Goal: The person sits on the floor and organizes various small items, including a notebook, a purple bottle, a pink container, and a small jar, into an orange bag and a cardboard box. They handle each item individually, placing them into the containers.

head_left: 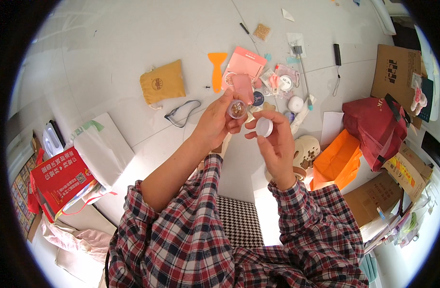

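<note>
My left hand (219, 117) is closed around a small clear round jar (237, 109), tilted so that its mouth faces up; gold-coloured bits show inside. Close to its right, my right hand (280, 149) pinches a white round lid (264, 127) between thumb and fingers. Lid and jar are apart. Just beyond my hands lie a pink card (244, 60), a pink pouch-like piece (242, 87), a dark round disc (257, 99) and a small white round container (296, 104). Left of the card rests an orange scraper (216, 69).
A mustard drawstring pouch (165, 81) and a grey looped strap (181, 114) lie on the pale tiled floor. Red (61, 177) and white (105, 149) bags stand at left. Beige clogs (306, 150), an orange bag (339, 161), a dark red bag (376, 127) and cardboard boxes (397, 72) crowd the right.
</note>
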The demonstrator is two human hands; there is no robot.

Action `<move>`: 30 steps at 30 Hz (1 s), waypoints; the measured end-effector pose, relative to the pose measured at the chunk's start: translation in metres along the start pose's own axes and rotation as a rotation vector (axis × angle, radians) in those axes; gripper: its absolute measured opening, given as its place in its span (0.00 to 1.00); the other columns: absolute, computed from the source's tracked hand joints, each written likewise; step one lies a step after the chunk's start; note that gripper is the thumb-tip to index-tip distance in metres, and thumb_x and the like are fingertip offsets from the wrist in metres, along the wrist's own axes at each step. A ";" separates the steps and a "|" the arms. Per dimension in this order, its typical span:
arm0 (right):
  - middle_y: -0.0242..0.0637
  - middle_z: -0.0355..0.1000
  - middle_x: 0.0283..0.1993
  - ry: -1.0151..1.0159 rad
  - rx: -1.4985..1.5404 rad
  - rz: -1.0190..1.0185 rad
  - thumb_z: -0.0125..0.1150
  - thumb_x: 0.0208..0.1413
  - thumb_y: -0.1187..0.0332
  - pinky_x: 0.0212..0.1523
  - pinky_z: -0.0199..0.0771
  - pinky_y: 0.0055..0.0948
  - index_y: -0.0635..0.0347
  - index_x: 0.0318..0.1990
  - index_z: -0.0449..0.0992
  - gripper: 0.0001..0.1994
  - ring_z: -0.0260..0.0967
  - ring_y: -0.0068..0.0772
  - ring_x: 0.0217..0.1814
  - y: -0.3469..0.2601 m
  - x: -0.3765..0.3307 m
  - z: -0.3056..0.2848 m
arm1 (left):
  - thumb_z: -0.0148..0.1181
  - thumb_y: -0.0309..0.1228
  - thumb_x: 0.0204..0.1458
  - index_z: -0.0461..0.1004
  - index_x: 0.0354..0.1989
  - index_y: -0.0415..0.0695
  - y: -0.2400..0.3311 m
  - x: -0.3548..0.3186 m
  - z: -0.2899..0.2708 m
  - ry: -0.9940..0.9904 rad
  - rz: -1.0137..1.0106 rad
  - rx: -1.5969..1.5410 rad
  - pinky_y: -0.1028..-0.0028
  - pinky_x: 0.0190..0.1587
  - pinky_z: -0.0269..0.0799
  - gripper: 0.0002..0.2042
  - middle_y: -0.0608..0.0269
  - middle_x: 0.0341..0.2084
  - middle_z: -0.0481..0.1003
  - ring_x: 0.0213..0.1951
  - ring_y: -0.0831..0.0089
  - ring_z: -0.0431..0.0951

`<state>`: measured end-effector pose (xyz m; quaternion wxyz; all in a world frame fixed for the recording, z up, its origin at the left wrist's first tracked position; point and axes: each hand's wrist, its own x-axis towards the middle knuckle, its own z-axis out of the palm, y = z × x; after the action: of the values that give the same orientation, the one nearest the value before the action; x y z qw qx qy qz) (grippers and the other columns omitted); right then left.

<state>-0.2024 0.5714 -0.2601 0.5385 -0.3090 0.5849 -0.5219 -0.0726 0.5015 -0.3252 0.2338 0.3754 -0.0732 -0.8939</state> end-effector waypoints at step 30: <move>0.36 0.68 0.28 -0.047 -1.043 -0.276 0.62 0.45 0.76 0.23 0.68 0.26 0.61 0.32 0.76 0.05 0.67 0.31 0.23 -0.001 0.030 0.014 | 0.37 0.49 0.61 0.68 0.39 0.40 -0.006 -0.002 0.001 -0.016 0.086 0.142 0.80 0.22 0.59 0.22 0.67 0.22 0.67 0.20 0.82 0.61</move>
<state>-0.1959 0.5398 -0.2668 0.2529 -0.6211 0.7082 -0.2209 -0.0745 0.5071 -0.3249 0.2444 0.3804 -0.1541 -0.8785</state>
